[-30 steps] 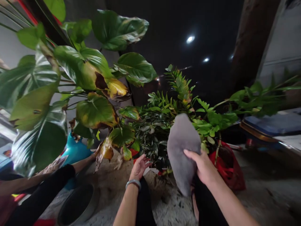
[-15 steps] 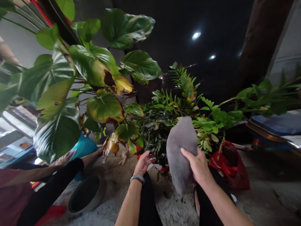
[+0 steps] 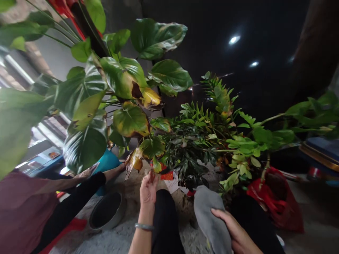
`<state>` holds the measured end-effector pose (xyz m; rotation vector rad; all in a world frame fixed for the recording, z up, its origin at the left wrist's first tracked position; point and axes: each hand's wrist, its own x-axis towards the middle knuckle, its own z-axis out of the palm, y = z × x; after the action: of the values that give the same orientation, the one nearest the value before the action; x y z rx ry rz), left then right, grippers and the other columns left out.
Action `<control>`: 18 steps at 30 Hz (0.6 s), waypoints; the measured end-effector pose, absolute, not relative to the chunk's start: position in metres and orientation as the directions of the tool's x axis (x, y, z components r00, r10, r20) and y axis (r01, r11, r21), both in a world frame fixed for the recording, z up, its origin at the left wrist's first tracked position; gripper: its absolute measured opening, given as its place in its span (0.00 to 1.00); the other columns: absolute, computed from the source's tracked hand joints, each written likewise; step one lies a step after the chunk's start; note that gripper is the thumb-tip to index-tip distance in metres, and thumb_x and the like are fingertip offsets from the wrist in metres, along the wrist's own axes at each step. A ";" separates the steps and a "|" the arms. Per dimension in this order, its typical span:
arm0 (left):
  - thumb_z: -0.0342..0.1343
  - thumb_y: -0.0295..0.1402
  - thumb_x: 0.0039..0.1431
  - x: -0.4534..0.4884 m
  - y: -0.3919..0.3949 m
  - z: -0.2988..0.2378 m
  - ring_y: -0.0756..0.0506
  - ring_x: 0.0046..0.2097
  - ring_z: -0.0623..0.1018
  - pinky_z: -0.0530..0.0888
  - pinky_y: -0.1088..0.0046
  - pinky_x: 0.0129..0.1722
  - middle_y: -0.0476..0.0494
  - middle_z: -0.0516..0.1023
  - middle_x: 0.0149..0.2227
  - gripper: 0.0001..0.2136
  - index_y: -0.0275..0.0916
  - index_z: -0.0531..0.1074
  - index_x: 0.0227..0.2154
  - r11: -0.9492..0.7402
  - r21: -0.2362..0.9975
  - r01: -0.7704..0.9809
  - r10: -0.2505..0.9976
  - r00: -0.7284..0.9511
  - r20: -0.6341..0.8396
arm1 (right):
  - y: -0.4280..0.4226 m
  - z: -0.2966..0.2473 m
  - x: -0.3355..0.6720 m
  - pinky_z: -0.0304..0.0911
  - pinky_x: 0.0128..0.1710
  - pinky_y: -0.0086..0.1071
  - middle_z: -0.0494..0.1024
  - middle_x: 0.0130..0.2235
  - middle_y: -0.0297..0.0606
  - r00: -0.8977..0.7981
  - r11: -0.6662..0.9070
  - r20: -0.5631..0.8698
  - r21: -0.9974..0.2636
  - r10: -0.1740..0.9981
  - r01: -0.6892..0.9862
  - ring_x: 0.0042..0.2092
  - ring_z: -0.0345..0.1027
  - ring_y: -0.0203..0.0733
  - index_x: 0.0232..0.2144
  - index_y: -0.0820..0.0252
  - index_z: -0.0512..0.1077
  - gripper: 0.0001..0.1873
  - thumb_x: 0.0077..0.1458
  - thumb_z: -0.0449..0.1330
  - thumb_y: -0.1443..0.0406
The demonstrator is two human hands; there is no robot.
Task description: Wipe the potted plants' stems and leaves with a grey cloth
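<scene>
A grey cloth hangs in a loose fold from my right hand, thumb on top and the other fingers mostly hidden beneath. My left hand, with a bracelet at the wrist, is raised with fingers loosely apart and nothing visible in it. Its fingertips are just below a browned, curling leaf of the big-leaved plant. Ahead of the cloth stands a bushy plant with small dark leaves. A white printed card and a red paper lie near its base.
At left a person in a dark pink top sits with an arm stretched past a grey pot and a blue-green object. A red plastic bag stands at right. Large leaves overhang the left side.
My right hand has brought the grey cloth down, closer to my knees. My left hand has moved left and turned its palm more into view. The whole scene has shifted rightward.
</scene>
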<state>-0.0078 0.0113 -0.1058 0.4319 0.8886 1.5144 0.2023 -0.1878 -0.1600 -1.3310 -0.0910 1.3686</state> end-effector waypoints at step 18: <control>0.59 0.23 0.40 0.020 0.046 -0.098 0.40 0.54 0.75 0.67 0.65 0.56 0.39 0.82 0.41 0.18 0.35 0.78 0.38 0.104 0.984 -0.142 0.984 -0.128 -0.122 | -0.206 -0.149 0.204 0.66 0.37 0.38 0.81 0.29 0.41 0.283 -0.426 -0.625 -0.735 0.727 -0.528 0.36 0.74 0.52 0.25 0.60 0.76 0.21 0.27 0.69 0.54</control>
<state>0.0200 0.0458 -0.0984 0.9584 1.2578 1.2828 0.2044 -0.2063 -0.1486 -1.4353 -0.1977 1.4160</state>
